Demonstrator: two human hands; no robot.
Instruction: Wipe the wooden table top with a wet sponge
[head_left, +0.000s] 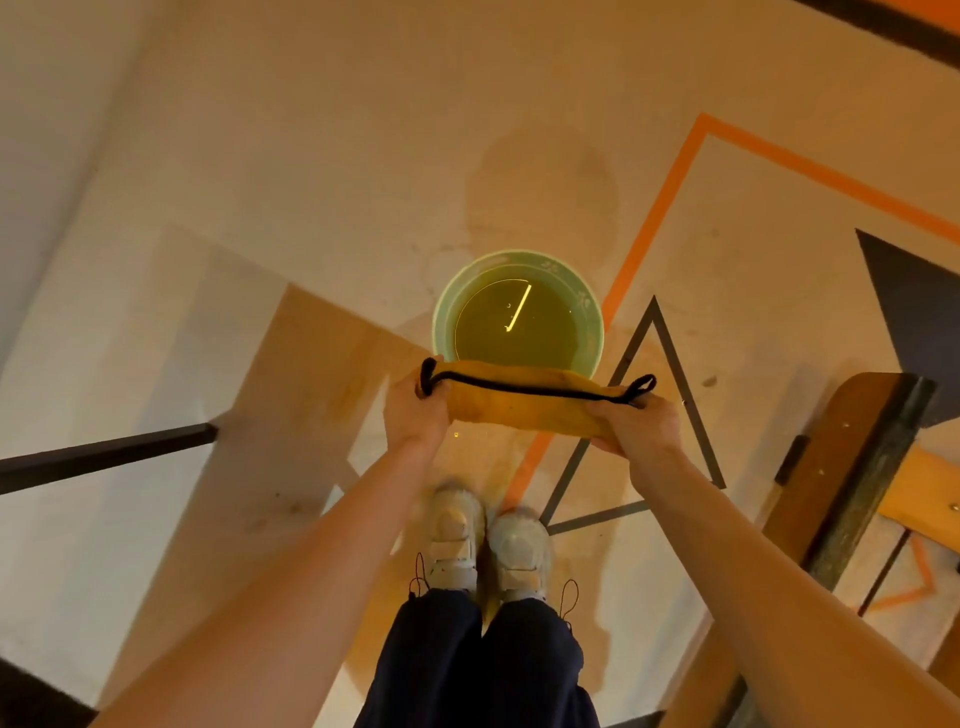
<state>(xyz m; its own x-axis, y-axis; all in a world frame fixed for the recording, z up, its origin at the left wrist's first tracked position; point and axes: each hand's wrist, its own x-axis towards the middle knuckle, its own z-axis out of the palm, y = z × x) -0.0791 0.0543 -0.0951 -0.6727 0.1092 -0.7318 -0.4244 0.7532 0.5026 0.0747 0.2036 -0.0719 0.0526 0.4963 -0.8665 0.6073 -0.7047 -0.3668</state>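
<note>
Wrung out over the bucket, ahead of any wiping.

Left hand (415, 410) and right hand (636, 423) clenched on opposite ends of the sponge (524, 397) (yellow, rolled, black cord along its edge), held taut above the green bucket (441, 312) of water, presumably to shed drips.

Yellow sponge cloth (524, 402), black cord along its edge, stretched between left hand (415, 410) and right hand (641, 426), each gripping one end. Green bucket (441, 312) of water on floor beyond. Pale shoes (488, 540) below.
</note>
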